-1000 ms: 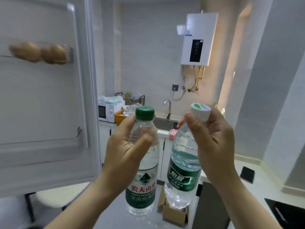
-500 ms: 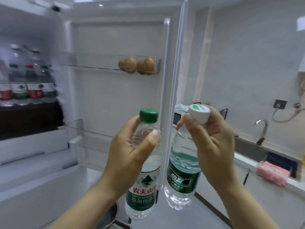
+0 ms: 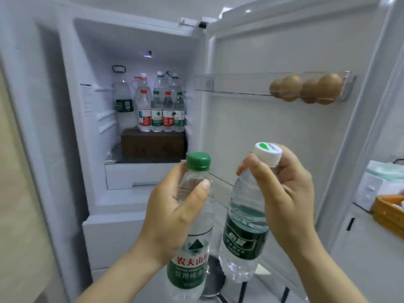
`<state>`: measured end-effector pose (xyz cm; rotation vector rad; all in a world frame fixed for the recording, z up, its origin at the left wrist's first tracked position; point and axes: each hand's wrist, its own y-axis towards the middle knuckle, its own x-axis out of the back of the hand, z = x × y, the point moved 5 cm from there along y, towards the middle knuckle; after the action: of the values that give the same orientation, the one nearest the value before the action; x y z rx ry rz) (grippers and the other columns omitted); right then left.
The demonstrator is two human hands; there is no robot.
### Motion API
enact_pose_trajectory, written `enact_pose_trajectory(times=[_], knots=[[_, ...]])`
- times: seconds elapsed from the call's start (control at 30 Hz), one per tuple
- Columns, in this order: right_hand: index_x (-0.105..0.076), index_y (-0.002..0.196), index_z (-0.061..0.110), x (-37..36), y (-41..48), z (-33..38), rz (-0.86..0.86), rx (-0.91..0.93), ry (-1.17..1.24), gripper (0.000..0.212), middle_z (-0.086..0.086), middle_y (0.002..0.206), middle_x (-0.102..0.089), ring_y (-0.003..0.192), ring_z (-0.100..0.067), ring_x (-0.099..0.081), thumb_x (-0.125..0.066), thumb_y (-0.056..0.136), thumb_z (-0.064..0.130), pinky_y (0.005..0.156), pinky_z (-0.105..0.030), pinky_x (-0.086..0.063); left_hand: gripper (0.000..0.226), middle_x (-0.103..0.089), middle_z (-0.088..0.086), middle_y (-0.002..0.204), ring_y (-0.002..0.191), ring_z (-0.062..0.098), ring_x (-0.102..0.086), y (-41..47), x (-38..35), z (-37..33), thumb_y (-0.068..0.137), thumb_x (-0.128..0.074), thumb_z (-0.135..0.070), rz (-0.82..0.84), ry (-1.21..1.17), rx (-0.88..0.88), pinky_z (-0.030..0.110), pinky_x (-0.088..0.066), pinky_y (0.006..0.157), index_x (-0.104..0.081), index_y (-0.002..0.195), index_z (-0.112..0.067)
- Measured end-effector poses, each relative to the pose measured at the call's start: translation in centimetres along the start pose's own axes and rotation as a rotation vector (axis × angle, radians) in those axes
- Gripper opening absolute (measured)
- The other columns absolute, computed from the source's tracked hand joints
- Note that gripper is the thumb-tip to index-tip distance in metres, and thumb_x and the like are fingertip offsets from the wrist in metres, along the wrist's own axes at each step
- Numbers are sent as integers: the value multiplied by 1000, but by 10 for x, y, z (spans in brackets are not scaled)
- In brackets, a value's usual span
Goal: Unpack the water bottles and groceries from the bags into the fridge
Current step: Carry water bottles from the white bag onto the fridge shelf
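Water bottles fill both hands: the left hand point(image 3: 172, 217) grips the green-capped bottle point(image 3: 192, 259) by its shoulder, upright, cap up. Just beside it, the right hand point(image 3: 286, 202) clamps the neck of the white-capped bottle point(image 3: 242, 237), base tilted slightly leftward. Neither is stowed. Beyond the hands, the open fridge point(image 3: 135, 51) already holds a row of bottles point(image 3: 161, 114), so the unpacking looks partly done.

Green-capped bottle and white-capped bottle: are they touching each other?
Apart. The head view shows a strip of background between the green-capped bottle in the left hand and the white-capped bottle in the right hand along their whole length.
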<state>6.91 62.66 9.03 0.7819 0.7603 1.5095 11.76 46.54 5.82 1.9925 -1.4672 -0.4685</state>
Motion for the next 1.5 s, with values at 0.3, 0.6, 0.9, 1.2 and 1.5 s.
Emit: enact_pose_trajectory(times=[0.3, 0.6, 0.9, 1.2, 1.5], knots=[[-63, 87, 16, -93, 37, -26, 59, 18, 102, 21, -5, 79, -68, 71, -21, -65, -59, 86, 37, 65, -38, -55, 14, -71, -9, 88, 81, 7, -67, 39, 77, 31, 85, -58, -29, -85, 43, -30, 10, -47, 71, -63, 97, -23], [-63, 87, 16, -190, 74, -55, 50, 25, 133, 21, -4, 78, -69, 70, -16, -66, -59, 85, 37, 64, -26, -53, 24, -69, -1, 88, 80, 9, -65, 87, 166, 69, 80, -55, -44, -134, 89, -78, 8, -46, 70, -63, 93, -26], [-63, 86, 11, -263, 106, -99, 53, 18, 164, 23, -4, 78, -69, 70, -15, -65, -58, 86, 33, 64, -21, -51, 23, -71, -6, 88, 79, 4, -66, 130, 222, 118, 80, -58, -41, -202, 96, -50, 6, -45, 69, -64, 95, -24], [-65, 88, 13, -309, 155, -158, 69, 31, 254, 24, -1, 79, -71, 71, -12, -66, -58, 85, 36, 65, -19, -51, 31, -71, -5, 87, 79, 6, -66, 185, 249, 161, 77, -55, -46, -282, 197, -71, 7, -46, 69, -64, 93, -21], [-64, 88, 21, -335, 204, -220, 73, 39, 279, 14, 0, 79, -71, 73, -17, -68, -60, 87, 34, 69, -40, -57, 31, -71, -6, 86, 79, 5, -66, 242, 254, 208, 77, -54, -45, -334, 266, -72, 10, -47, 70, -64, 92, -20]])
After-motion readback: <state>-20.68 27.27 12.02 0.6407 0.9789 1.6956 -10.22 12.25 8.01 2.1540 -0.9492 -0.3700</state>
